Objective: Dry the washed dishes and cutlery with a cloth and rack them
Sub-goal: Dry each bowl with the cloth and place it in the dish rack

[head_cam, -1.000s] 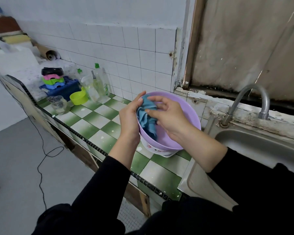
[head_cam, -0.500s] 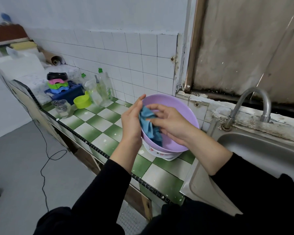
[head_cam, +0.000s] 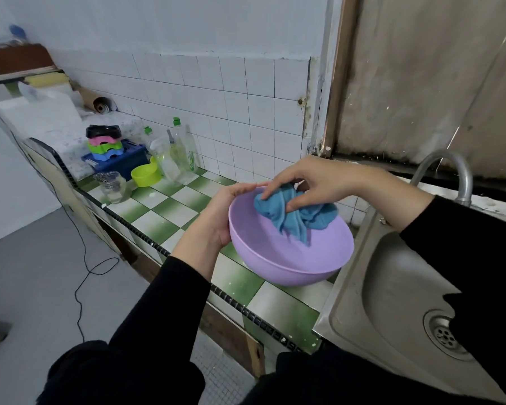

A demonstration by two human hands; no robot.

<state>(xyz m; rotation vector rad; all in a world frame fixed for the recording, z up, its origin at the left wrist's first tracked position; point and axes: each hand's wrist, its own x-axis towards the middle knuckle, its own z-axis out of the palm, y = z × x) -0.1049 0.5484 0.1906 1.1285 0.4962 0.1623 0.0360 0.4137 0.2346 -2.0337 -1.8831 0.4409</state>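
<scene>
A lilac plastic bowl (head_cam: 287,252) is held above the green-and-white tiled counter, tilted with its opening facing away from me and up. My left hand (head_cam: 221,213) grips its left rim. My right hand (head_cam: 313,182) pinches a bunched blue cloth (head_cam: 292,213) against the bowl's far rim; part of the cloth hangs down inside. A blue rack (head_cam: 120,160) at the far left of the counter holds stacked black, pink, green and blue dishes.
A steel sink (head_cam: 398,290) with drain and tap (head_cam: 450,173) lies to the right. A yellow-green cup (head_cam: 145,176), a glass jar (head_cam: 113,187) and detergent bottles (head_cam: 181,150) stand near the rack. A cable trails on the grey floor at left.
The bowl has been lifted off the white dish it rested on and tilted more level. My right hand and the cloth moved from the inner left side up to the far rim.
</scene>
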